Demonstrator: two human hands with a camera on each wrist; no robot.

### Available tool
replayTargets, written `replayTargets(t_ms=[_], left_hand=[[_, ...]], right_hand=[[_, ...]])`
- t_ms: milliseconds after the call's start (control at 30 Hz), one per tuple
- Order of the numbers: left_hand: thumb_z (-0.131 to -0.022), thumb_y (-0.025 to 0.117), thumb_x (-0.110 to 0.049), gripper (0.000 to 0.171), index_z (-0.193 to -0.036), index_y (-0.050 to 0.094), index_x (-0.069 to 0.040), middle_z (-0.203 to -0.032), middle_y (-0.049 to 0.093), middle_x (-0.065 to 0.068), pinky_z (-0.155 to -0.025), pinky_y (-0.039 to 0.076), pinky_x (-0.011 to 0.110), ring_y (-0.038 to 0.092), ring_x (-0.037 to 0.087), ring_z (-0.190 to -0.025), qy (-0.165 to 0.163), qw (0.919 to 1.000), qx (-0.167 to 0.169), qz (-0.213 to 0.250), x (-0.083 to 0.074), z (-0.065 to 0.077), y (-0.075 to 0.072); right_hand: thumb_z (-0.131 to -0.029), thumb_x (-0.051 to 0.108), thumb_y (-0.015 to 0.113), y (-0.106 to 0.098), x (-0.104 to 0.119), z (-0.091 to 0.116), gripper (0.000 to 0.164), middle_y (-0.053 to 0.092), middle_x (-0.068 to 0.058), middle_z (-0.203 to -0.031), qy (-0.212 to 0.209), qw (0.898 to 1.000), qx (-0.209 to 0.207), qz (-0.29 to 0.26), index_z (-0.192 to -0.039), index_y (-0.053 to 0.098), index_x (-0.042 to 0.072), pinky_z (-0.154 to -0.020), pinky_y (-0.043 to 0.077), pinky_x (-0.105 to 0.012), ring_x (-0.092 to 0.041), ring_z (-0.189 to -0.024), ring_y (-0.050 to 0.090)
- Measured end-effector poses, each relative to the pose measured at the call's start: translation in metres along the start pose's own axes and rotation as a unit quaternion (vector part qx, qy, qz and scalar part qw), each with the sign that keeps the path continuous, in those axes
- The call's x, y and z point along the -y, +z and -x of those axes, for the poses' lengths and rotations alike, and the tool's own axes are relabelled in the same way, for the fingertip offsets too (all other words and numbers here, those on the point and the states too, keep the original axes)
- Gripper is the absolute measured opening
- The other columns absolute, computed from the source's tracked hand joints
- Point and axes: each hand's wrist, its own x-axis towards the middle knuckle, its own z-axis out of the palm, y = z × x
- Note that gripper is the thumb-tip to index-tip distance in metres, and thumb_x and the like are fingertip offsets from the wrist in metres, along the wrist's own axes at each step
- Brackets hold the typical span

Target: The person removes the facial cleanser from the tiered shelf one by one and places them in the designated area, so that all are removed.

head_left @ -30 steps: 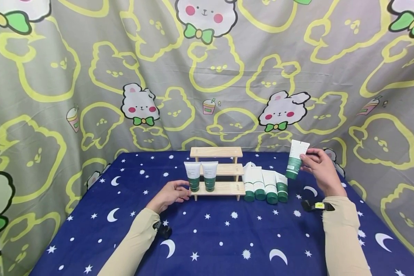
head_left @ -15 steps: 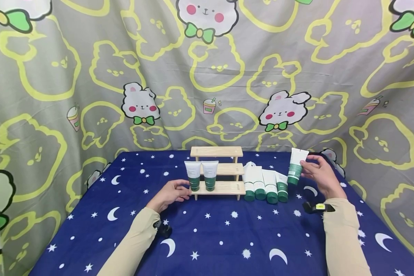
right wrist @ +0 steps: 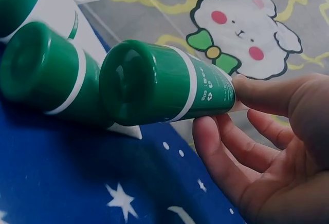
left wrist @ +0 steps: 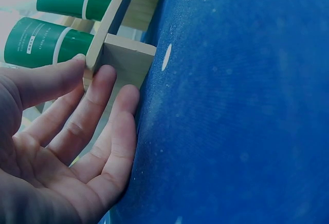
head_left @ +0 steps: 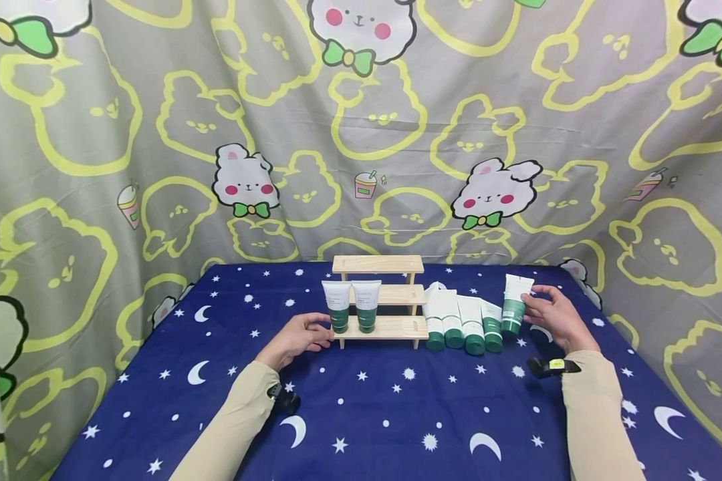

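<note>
My right hand (head_left: 556,316) pinches a green-and-white squeeze tube (head_left: 516,304) between thumb and fingers, cap down and slightly tilted. In the right wrist view its green cap (right wrist: 128,82) hangs right beside another tube's cap (right wrist: 43,62). My left hand (head_left: 297,339) holds the left end of the lowest step of a three-step wooden stand (head_left: 397,327). In the left wrist view the thumb (left wrist: 56,80) lies at the step's edge, with fingertips against the leg below. Two tubes, a left one (head_left: 338,306) and a right one (head_left: 366,306), stand caps down on that step.
Several similar tubes (head_left: 472,324) lie in a leaning row on the blue star-and-moon cloth (head_left: 391,414), against the stand's right side. The stand's middle step (head_left: 397,294) and top step (head_left: 378,265) rise behind. A patterned curtain (head_left: 385,133) hangs behind the table.
My right hand has lowered the tube towards the right end of the row, and the tube now stands more upright. My left hand and the stand have stayed put.
</note>
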Motion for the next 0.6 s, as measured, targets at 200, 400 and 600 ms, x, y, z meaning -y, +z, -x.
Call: replayTargets(t_ms=[200,400,600], left_hand=[[-0.094,0.071,-0.006,0.044,-0.135,0.057,0.005,-0.101,0.076,0.020,-0.078,0.060,0.041,0.075,0.032,-0.090,0.002,1.0000,-0.002,0.000,-0.002,0.002,0.001],[-0.094,0.071,-0.006,0.044,-0.135,0.058,0.005,-0.100,0.076,0.019,-0.078,0.060,0.040,0.075,0.031,-0.090,0.000,1.0000,-0.005,0.003,-0.003,0.002,0.001],[-0.094,0.071,-0.007,0.045,-0.135,0.057,0.005,-0.102,0.076,0.021,-0.078,0.060,0.040,0.075,0.032,-0.090,0.001,1.0000,-0.003,0.001,-0.003,0.003,0.001]], right_hand=[[-0.104,0.016,0.061,-0.001,-0.007,0.000,0.034,0.066,0.013,-0.087,0.015,0.999,0.000,0.030,-0.127,0.038,0.006,-0.074,0.059,-0.023,-0.002,-0.078,0.069],[-0.103,0.016,0.062,0.000,-0.012,0.001,0.045,0.065,0.011,-0.087,0.030,0.998,0.001,0.047,-0.133,0.034,-0.004,-0.072,0.059,-0.022,-0.002,-0.076,0.068],[-0.103,0.016,0.062,-0.001,-0.017,0.000,0.041,0.065,0.008,-0.087,0.034,0.998,0.008,0.052,-0.129,0.037,-0.004,-0.072,0.060,-0.024,-0.003,-0.076,0.069]])
